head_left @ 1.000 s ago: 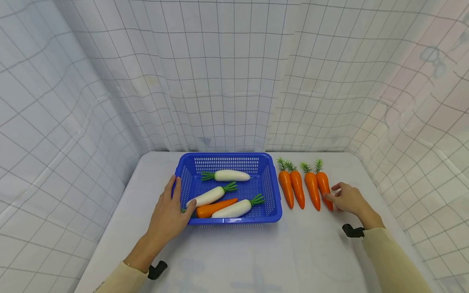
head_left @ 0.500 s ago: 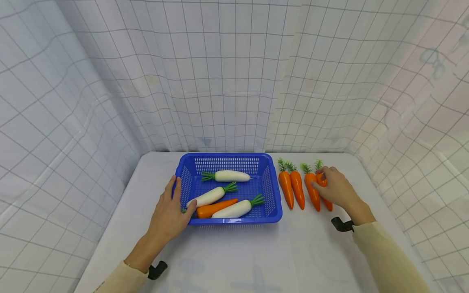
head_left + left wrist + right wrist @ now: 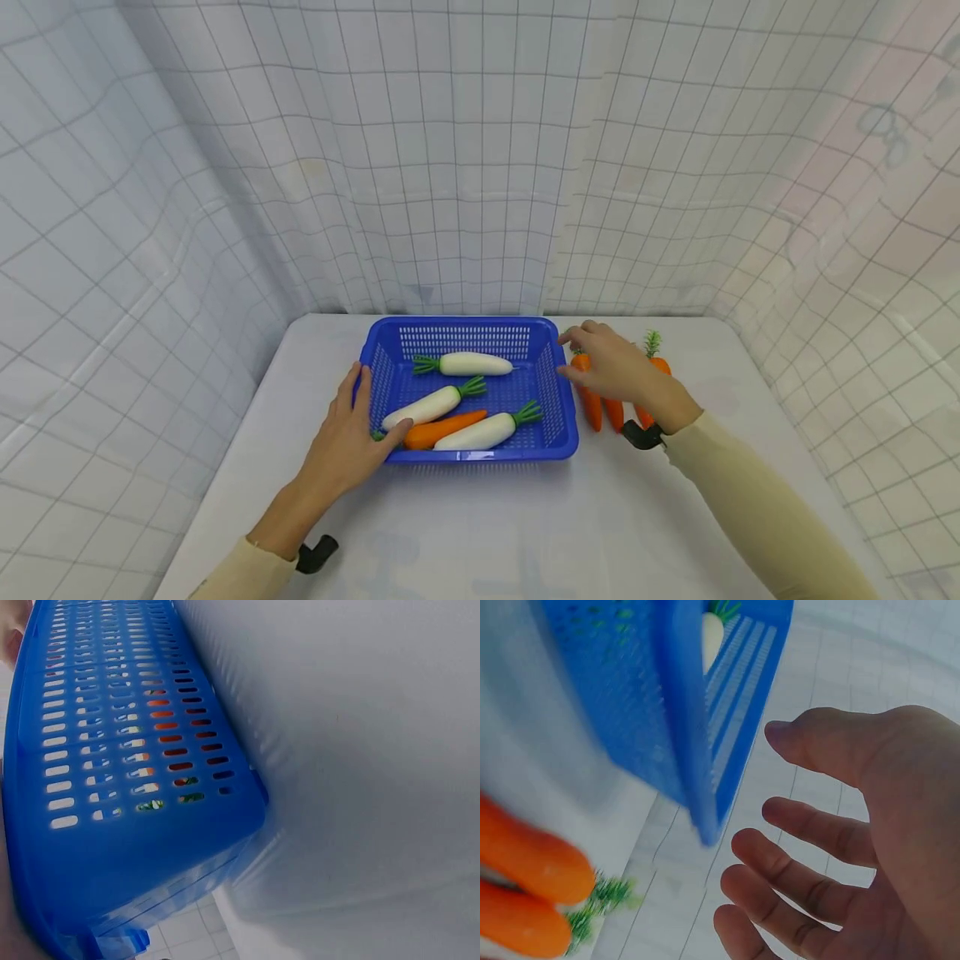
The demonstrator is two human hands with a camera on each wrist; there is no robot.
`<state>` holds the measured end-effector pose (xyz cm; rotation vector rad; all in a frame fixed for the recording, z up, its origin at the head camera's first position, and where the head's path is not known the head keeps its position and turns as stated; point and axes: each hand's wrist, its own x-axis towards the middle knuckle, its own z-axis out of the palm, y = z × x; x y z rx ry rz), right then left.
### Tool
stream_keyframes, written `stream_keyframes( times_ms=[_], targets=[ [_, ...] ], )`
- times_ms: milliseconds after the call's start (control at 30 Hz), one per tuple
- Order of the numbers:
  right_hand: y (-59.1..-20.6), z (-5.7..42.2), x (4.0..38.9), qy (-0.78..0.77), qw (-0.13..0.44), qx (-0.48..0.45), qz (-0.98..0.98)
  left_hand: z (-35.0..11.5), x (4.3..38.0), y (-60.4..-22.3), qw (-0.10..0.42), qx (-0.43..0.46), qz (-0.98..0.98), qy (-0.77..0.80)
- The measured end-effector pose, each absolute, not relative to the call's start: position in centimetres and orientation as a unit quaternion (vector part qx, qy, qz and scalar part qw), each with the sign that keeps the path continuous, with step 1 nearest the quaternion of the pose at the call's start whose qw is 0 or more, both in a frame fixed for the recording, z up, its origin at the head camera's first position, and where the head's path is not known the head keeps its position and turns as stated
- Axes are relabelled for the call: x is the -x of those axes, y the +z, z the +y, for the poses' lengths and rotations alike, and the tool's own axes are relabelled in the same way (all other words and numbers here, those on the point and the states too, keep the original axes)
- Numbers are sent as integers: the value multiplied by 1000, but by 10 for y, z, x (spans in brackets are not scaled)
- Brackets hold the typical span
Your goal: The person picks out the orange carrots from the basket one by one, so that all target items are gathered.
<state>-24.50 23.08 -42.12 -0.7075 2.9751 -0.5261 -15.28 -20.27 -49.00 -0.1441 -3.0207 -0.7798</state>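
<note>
My left hand (image 3: 341, 450) rests at the near left corner of a blue plastic basket (image 3: 568, 417), its fingers straight along the left rim and its thumb across the front edge. Inside lie three white radishes (image 3: 476, 363) with green tops and one orange carrot (image 3: 442, 430). My right hand (image 3: 611, 362) hangs over several carrots (image 3: 592, 410) on the table, fingertips close to the basket's right rim. It holds nothing; its fingers are spread and loosely bent in the right wrist view. That hand and wrist hide parts of the carrots.
A white cloth covers the table (image 3: 480, 533). Grid-patterned curtains (image 3: 480, 167) hang behind and on both sides. The row of carrots sits just right of the basket, leafy tops (image 3: 652, 341) toward the back. A black strap end (image 3: 643, 435) sticks out at my right wrist.
My right hand has moved left from the outermost carrot, across the row, to the basket's right side. My left hand stays at the basket's corner. The basket's contents look the same.
</note>
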Motion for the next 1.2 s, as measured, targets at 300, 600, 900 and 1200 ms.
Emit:
stream_keyframes(
  times_ms=[300, 600, 900, 1200],
  targets=[
    [-418, 163, 257, -126, 94, 325, 933, -215, 151, -489, -10, 77, -969, -233],
    [-440, 117, 271, -173, 206, 391, 880, -221, 151, -490, -19, 82, -971, -223],
    [-456, 89, 276, -172, 269, 422, 849, -220, 152, -490, -24, 85, -972, -220],
    [-466, 70, 276, -176, 311, 414, 837, -220, 153, -490, -19, 94, -970, -224]
  ],
)
